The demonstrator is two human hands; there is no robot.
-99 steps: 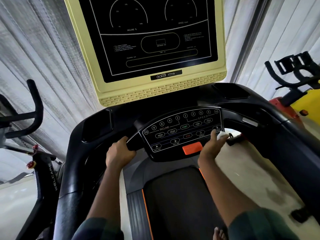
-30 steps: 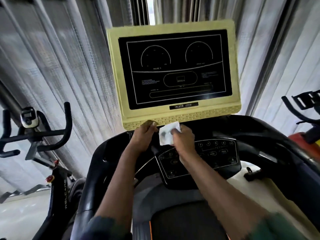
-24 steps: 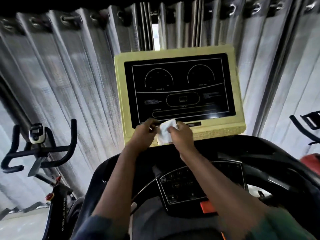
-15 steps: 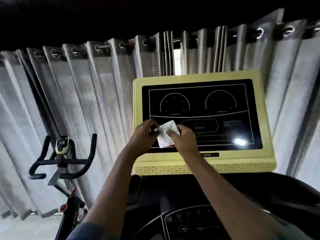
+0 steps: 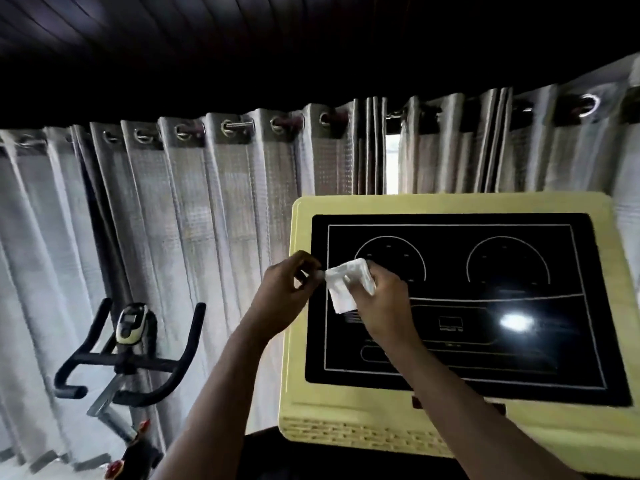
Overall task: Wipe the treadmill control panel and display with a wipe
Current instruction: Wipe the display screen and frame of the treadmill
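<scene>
The treadmill display (image 5: 485, 306) is a black screen with white dial outlines in a pale yellow frame, filling the right half of the view. A white wipe (image 5: 341, 285) hangs in front of the screen's left part. My right hand (image 5: 379, 296) grips its right side, and my left hand (image 5: 285, 292) pinches its left corner with fingertips near the frame's left edge. The button control panel is out of view below.
Grey eyelet curtains (image 5: 173, 237) hang behind the treadmill. An exercise bike (image 5: 128, 348) with black handlebars stands at the lower left. A bright light reflection (image 5: 516, 322) sits on the screen's right part. The ceiling above is dark.
Both hands rose with the wipe from the control panel up to the display's left part. The view tilted up, and the control panel dropped out of sight.
</scene>
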